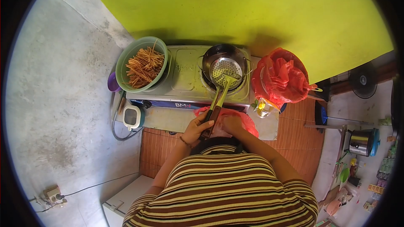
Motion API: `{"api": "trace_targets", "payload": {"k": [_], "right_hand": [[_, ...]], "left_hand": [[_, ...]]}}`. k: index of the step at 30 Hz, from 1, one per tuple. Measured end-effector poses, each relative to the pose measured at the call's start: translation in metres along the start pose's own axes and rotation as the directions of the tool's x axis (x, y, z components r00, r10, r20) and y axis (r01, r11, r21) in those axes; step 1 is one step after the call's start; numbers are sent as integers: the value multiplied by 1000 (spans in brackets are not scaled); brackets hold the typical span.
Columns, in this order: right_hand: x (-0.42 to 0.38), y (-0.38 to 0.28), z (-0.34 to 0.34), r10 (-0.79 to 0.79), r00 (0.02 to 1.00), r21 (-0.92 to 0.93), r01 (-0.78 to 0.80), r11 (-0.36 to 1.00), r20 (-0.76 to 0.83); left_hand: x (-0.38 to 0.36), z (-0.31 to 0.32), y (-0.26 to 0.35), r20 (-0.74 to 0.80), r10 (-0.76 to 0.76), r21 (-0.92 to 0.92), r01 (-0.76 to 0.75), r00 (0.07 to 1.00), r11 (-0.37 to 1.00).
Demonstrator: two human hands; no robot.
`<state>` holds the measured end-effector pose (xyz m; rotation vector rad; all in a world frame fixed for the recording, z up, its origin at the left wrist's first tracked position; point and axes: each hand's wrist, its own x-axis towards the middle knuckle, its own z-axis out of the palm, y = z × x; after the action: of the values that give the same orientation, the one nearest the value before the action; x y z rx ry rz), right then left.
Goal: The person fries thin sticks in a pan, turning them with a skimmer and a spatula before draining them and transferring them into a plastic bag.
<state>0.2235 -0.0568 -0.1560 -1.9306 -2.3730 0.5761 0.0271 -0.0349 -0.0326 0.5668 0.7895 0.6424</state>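
My left hand (197, 128) is closed around the dark handles of a skimmer (223, 68) and a green spatula (229, 80). Their heads rest over a dark wok (217, 51) on the stove's right side. Close to my body, my right hand (232, 125) reaches into a red plastic bag (248, 125); its fingers are hidden there. On the stove's left side, a green basin (120, 69) holds many thin brown sticks (145, 67).
Right of the stove stands a container lined with red plastic (282, 75), with a small clear packet (264, 108) before it. A white-rimmed box (133, 117) and a hose (114, 126) are at the left. A black fan (362, 80) is far right.
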Motion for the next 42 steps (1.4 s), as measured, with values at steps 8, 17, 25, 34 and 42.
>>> {"api": "trace_targets", "payload": {"k": [8, 17, 25, 34, 42], "right_hand": [[7, 1, 37, 98, 993, 150, -87, 985, -64], [11, 2, 13, 31, 992, 236, -58, 970, 119], [13, -14, 3, -111, 990, -38, 115, 993, 85], [31, -12, -18, -146, 987, -20, 145, 989, -62], [30, 22, -72, 34, 979, 382, 47, 923, -201]], "left_hand": [[-5, -4, 3, 28, -13, 14, 12, 1000, 1000], [-6, -9, 15, -15, 27, -12, -27, 1000, 1000], [-6, -15, 28, 38, 28, -50, -27, 999, 998], [-3, -17, 34, 22, 46, -24, -45, 999, 999], [-1, -20, 36, 21, 61, -41, -60, 998, 997]]}}
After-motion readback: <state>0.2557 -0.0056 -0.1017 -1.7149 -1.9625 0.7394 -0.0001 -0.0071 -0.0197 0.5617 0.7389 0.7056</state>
